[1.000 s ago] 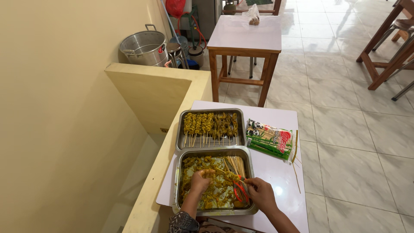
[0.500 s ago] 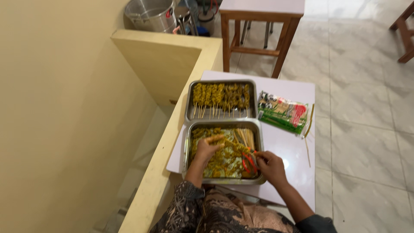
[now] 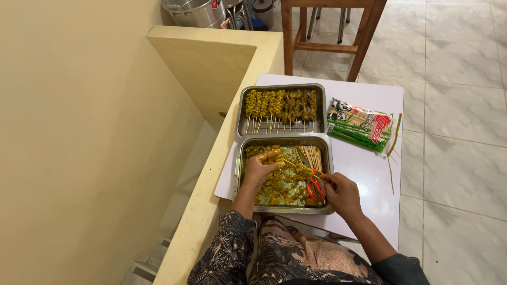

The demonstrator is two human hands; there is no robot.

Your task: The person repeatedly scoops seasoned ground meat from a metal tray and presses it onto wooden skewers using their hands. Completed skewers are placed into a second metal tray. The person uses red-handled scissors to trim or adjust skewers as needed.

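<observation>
hands [image 3: 261, 169] [image 3: 342, 191] threading skewer [image 3: 297, 166] over tray [image 3: 327, 174]

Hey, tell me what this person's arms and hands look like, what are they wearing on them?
Both hands are bare, with no gloves. The left hand comes out of a dark sleeve with a pale paisley-like print that ends near the elbow. The right hand has a plain dark sleeve, also ending near the elbow. I can make out no rings or watch.

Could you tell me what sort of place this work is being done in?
Probably a small eatery or home food-prep corner: metal trays of skewered meat and marinated pieces on a small table, big steel pots on the tiled floor, and a wooden table beyond.
</observation>
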